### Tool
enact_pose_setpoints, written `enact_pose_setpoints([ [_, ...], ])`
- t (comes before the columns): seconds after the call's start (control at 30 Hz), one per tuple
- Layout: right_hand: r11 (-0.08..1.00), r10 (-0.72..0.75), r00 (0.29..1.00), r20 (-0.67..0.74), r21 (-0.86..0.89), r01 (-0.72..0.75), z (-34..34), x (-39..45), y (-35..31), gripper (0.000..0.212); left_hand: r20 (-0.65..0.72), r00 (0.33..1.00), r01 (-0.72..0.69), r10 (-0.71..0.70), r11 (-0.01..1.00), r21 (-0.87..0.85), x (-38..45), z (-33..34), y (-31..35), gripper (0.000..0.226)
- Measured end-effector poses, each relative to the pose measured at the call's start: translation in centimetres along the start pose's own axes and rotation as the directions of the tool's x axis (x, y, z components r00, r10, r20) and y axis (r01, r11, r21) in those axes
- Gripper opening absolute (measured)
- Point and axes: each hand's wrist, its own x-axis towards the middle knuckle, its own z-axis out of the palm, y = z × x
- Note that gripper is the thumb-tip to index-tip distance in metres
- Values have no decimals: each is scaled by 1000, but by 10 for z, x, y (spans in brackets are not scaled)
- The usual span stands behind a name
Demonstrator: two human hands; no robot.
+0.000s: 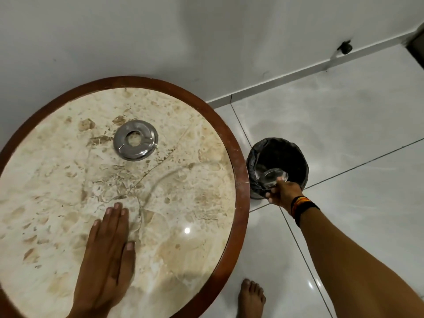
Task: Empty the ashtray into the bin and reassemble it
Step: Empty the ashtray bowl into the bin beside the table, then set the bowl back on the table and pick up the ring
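The ashtray's metal lid (pixel 135 140), a shiny ring with a hole in its middle, lies alone on the round marble table (pixel 183 191). My right hand (pixel 283 192) grips the clear glass ashtray bowl (pixel 274 177) and holds it tipped over the mouth of the small bin (pixel 278 154), which is lined with a black bag and stands on the floor just right of the table. My left hand (pixel 107 253) rests flat on the tabletop near its front, fingers together, holding nothing.
The table has a dark wooden rim (pixel 239 180) close to the bin. White floor tiles spread to the right. A white wall with a skirting runs behind, with a black doorstop (pixel 346 48) on it. My bare foot (pixel 251 299) stands below the table.
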Motion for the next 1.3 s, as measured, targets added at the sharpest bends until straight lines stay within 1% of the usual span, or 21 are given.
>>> enact_pose_setpoints([
  [0.07, 1000, 2, 1000, -5, 11, -2, -4, -4, 0, 31, -7, 1000, -2, 2, 1000, -10, -1, 0, 2, 70],
  [0.13, 998, -13, 1000, 0, -60, 12, -5, -10, 0, 33, -30, 999, -19, 18, 1000, -15, -2, -1, 3, 68],
  [0.23, 997, -55, 998, -32, -55, 53, -9, -15, 3, 34, -61, 997, -41, 41, 999, 0, -1, -2, 6, 66],
  [0.3, 987, -68, 998, -12, -148, 65, -10, -23, 1, 32, -48, 998, -30, 30, 1000, -7, -1, -2, 7, 66],
  [0.37, 977, -172, 983, -64, -141, 162, -5, -32, -6, 33, -38, 999, -20, 19, 1000, -10, -1, -3, 5, 67],
  [0.4, 946, -284, 953, -108, -191, 260, -3, -40, -11, 33, -35, 999, -18, 18, 1000, -9, -1, -2, 5, 67],
  [0.43, 872, -428, 895, -125, -317, 373, 3, -52, -19, 32, -37, 999, -17, 17, 1000, -3, -2, -2, 4, 67],
  [0.47, 752, -575, 813, -92, -451, 481, 7, -67, -27, 28, -38, 999, -20, 20, 1000, 2, -2, -2, 4, 67],
  [0.5, 596, -710, 704, -10, -540, 594, 18, -85, -35, 21, -49, 999, -14, 15, 1000, 7, -3, -3, 2, 67],
  [0.57, 283, -847, 494, 197, -619, 732, 30, -124, -50, 9, -71, 997, 22, -22, 1000, -8, -2, 0, 4, 66],
  [0.63, -49, -860, 282, 426, -618, 785, 57, -169, -56, 12, -129, 978, 161, -165, 986, -42, -4, 0, 4, 65],
  [0.7, -300, -773, 102, 626, -503, 811, 96, -211, -50, 12, -202, 915, 336, -348, 937, -92, -8, -2, 2, 64],
  [0.73, -390, -715, 39, 698, -445, 806, 113, -225, -42, 9, -224, 882, 398, -414, 910, -114, -8, -2, 3, 64],
  [0.8, -524, -590, -30, 807, -354, 775, 153, -247, -23, 10, -238, 844, 458, -480, 877, -143, -9, -2, 2, 65],
  [0.83, -582, -524, -38, 851, -325, 746, 171, -253, -13, 10, -238, 839, 467, -490, 872, -148, -9, -2, 0, 66],
  [0.87, -624, -464, -30, 885, -302, 721, 187, -256, -6, 11, -238, 840, 466, -488, 873, -146, -9, -1, -1, 66],
  [0.97, -664, -359, 21, 933, -271, 697, 216, -254, 9, 14, -233, 853, 452, -467, 884, -116, -9, 3, -3, 65],
  [1.07, -639, -334, 92, 938, -297, 710, 224, -248, 21, 7, -250, 849, 447, -465, 885, -128, -10, 6, -7, 64],
  [1.17, -583, -358, 156, 921, -351, 733, 221, -248, 23, 5, -268, 849, 436, -455, 891, -130, -10, 9, -8, 64],
  [1.27, -562, -336, 215, 917, -378, 736, 219, -251, 19, 11, -257, 859, 441, -443, 895, -70, -10, 10, -8, 65],
  [1.3, -558, -326, 210, 922, -367, 744, 217, -252, 15, 17, -250, 860, 446, -445, 893, -55, -10, 9, -7, 66],
])
